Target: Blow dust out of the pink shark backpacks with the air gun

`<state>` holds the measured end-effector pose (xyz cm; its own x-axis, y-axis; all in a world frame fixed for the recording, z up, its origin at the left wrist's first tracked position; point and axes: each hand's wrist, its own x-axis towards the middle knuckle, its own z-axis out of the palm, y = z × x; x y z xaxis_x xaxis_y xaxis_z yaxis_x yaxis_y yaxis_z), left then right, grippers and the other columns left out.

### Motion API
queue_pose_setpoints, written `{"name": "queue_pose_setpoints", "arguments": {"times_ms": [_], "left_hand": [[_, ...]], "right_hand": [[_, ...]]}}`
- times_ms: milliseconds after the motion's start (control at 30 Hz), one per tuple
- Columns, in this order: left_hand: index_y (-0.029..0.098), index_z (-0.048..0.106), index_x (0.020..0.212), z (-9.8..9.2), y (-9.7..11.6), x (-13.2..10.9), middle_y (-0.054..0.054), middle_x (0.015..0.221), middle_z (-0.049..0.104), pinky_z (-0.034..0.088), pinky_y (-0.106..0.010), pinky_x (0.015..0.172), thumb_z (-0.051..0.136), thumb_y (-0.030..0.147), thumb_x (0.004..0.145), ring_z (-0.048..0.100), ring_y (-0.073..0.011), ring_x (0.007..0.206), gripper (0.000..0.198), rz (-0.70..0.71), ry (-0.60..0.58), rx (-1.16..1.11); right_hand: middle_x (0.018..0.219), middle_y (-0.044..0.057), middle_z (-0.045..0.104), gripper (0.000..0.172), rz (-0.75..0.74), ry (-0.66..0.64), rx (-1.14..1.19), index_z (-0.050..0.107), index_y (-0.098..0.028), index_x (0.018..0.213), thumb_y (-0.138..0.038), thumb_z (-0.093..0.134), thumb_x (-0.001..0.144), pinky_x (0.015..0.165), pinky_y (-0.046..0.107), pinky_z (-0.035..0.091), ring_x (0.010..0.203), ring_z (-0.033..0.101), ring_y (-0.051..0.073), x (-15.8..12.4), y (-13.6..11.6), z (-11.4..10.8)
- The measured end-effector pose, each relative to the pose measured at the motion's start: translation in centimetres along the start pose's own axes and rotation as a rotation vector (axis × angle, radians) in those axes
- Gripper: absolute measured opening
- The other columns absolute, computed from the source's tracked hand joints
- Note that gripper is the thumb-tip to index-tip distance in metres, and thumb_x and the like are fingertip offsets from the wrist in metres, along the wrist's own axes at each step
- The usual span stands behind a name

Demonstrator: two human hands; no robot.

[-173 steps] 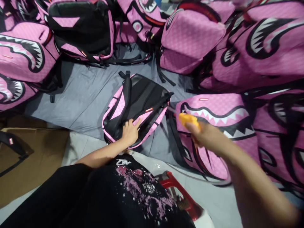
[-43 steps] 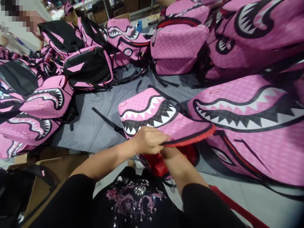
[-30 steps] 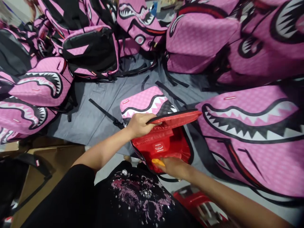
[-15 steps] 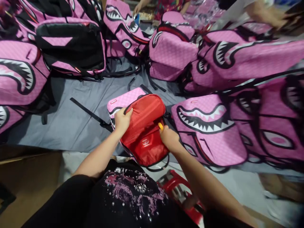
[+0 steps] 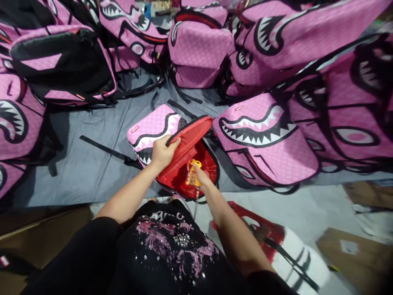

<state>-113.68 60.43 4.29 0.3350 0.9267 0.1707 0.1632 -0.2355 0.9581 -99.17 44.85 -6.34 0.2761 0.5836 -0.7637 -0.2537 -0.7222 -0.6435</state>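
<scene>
A small pink backpack (image 5: 147, 126) with a shark-mouth print lies on the grey cloth, its red-lined compartment unzipped. My left hand (image 5: 163, 155) is closed on the edge of the lifted flap (image 5: 193, 133), holding it up. Inside the opening, my right hand (image 5: 198, 177) grips a yellow air blow gun (image 5: 195, 164). A metal fitting and a thin hose (image 5: 195, 207) hang from the bottom of the gun. Its nozzle is hidden. Close by on the right lies another pink shark-mouth backpack (image 5: 276, 157).
Several pink backpacks stand along the back, one showing its black back panel (image 5: 64, 69). Loose black straps (image 5: 106, 149) lie on the grey cloth (image 5: 70, 172). Below the table edge are a red stool (image 5: 260, 229), a cardboard box (image 5: 353, 254) and another carton (image 5: 46, 241) at left.
My right hand has moved left from the compartment's right side into its middle, bringing the yellow gun into fuller view. The flap is tilted differently, and the camera view has shifted.
</scene>
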Motion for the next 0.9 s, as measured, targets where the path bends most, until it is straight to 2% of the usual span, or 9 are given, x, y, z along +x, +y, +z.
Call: {"name": "queue_pose_setpoints", "arguments": {"times_ms": [67,133,233,300,433,533,733,833,900], "left_hand": [[0.018,0.049,0.061,0.3,0.5,0.1,0.005,0.056,0.042,0.030,-0.022,0.052,0.061,0.045,0.084,0.036,-0.0084,0.054,0.037,0.054,-0.022,0.046],[0.018,0.049,0.061,0.4,0.4,0.6,0.005,0.056,0.041,0.030,-0.022,0.052,0.059,0.048,0.086,0.034,-0.0081,0.052,0.040,0.113,-0.018,0.107],[0.019,0.051,0.063,-0.1,0.1,1.9,0.005,0.055,0.042,0.031,-0.022,0.052,0.057,0.053,0.087,0.036,-0.0081,0.051,0.042,0.248,0.006,0.204],[0.019,0.053,0.065,-0.2,0.2,2.8,0.004,0.056,0.044,0.033,-0.023,0.053,0.056,0.056,0.088,0.038,-0.0082,0.052,0.044,0.332,0.009,0.250],[0.018,0.053,0.063,0.4,1.0,3.9,0.004,0.054,0.043,0.032,-0.023,0.052,0.056,0.060,0.088,0.038,-0.0079,0.049,0.048,0.505,-0.108,0.285],[0.018,0.054,0.062,1.1,1.4,4.3,0.004,0.052,0.044,0.032,-0.023,0.052,0.058,0.055,0.089,0.039,-0.0073,0.047,0.046,0.625,-0.189,0.272],[0.018,0.055,0.063,1.7,1.3,4.7,0.003,0.051,0.046,0.032,-0.023,0.050,0.051,0.060,0.091,0.042,-0.0078,0.046,0.051,0.638,-0.195,0.347],[0.018,0.058,0.067,1.7,1.0,4.4,0.002,0.053,0.051,0.034,-0.023,0.051,0.049,0.061,0.092,0.045,-0.0085,0.047,0.051,0.672,-0.232,0.366],[0.018,0.058,0.066,1.4,0.7,3.8,0.001,0.053,0.052,0.034,-0.023,0.051,0.049,0.062,0.091,0.047,-0.0093,0.047,0.052,0.706,-0.273,0.384]], "right_hand": [[0.051,-0.004,0.041,0.050,-0.001,-0.076,0.163,0.040,-0.023,0.075,-0.063,0.022,0.098,0.051,0.026,0.048,0.045,0.045,0.011,1.8,0.1,1.5],[0.049,-0.008,0.033,0.050,-0.018,-0.157,0.289,0.042,-0.022,0.078,-0.066,0.026,0.097,0.047,0.022,0.043,0.040,0.035,0.009,2.4,0.7,2.5],[0.046,-0.012,0.022,0.044,-0.020,-0.414,0.457,0.051,-0.022,0.086,-0.065,0.045,0.091,0.040,0.019,0.030,0.036,0.016,0.007,1.9,2.3,2.4],[0.045,-0.013,0.024,0.040,-0.014,-0.543,0.544,0.054,-0.021,0.088,-0.061,0.054,0.088,0.039,0.019,0.028,0.035,0.015,0.006,1.5,3.0,2.0],[0.047,-0.011,0.030,0.038,0.019,-0.455,0.596,0.054,-0.020,0.085,-0.057,0.059,0.086,0.041,0.020,0.032,0.037,0.023,0.006,1.4,2.9,2.2],[0.048,-0.011,0.027,0.040,0.056,-0.422,0.560,0.053,-0.020,0.083,-0.060,0.059,0.086,0.042,0.021,0.033,0.038,0.024,0.006,1.4,2.5,3.0],[0.044,-0.010,0.031,0.037,0.090,-0.458,0.283,0.054,-0.019,0.081,-0.055,0.053,0.089,0.040,0.020,0.037,0.037,0.031,0.007,0.3,2.5,4.0],[0.042,-0.007,0.039,0.032,0.114,-0.478,0.136,0.057,-0.017,0.078,-0.047,0.057,0.089,0.038,0.022,0.039,0.036,0.036,0.009,-0.5,1.3,3.0],[0.042,-0.006,0.043,0.030,0.116,-0.431,0.019,0.056,-0.017,0.075,-0.043,0.060,0.089,0.038,0.022,0.040,0.036,0.039,0.009,-0.6,-0.9,1.4]]}}
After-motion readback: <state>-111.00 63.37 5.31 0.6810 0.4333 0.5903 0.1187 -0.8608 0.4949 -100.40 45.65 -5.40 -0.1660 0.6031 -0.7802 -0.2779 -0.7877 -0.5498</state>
